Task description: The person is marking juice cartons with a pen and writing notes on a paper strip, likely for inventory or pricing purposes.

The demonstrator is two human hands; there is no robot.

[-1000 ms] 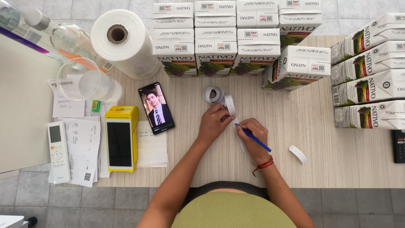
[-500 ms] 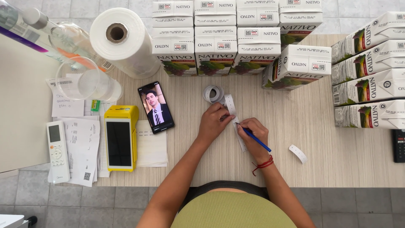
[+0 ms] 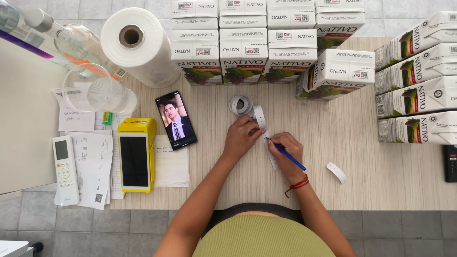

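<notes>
nothing has shifted since the earlier frame: both hands and the label strip sit where they were. left hand [image 3: 242, 139] presses the strip [image 3: 264, 132] flat on the table [image 3: 362, 143], fingers curled down onto it. right hand [image 3: 285, 153] has its fingers closed around a blue pen [image 3: 287, 154], tip touching the strip. the strip runs from a small roll [image 3: 240, 104] near the cartons [image 3: 243, 45] down between the hands. judged step: marking labels one at a time; the next mark calls for sliding the strip while the left hand keeps it pinned. a loose label [image 3: 336, 172] lies apart to the right. open tabletop lies right and front of the hands; a phone [image 3: 175, 120] sits near on the left, cartons crowd the far and right edges.
</notes>
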